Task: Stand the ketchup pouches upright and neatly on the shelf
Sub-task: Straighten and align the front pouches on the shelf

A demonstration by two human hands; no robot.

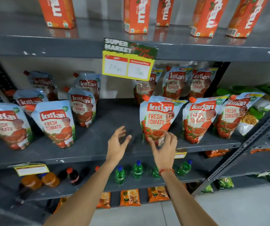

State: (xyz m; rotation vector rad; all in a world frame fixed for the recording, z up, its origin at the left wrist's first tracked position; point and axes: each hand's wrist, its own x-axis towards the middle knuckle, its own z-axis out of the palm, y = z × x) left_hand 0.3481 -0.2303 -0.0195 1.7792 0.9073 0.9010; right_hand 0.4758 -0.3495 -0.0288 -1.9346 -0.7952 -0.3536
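your right hand (164,149) has loose fingertips (152,141) at the base of the glossy blue-and-red ketchup pouch (159,118), upright on the grey metal shelf (98,141). your left hand (117,144) hovers spread and empty. nudge too hard and it could tip backwards.

The ketchup pouches (160,119) are pale blue at the top with a red logo band in white lettering, orange-red caps, orange text on a cream middle and red tomatoes below. The shelf (111,111) is dark grey. The cartons (136,15) above are orange with white lettering. The price sign (128,58) is dark green over a yellow border, with white, red-topped panels. The bottles (137,170) below are green with blue caps.
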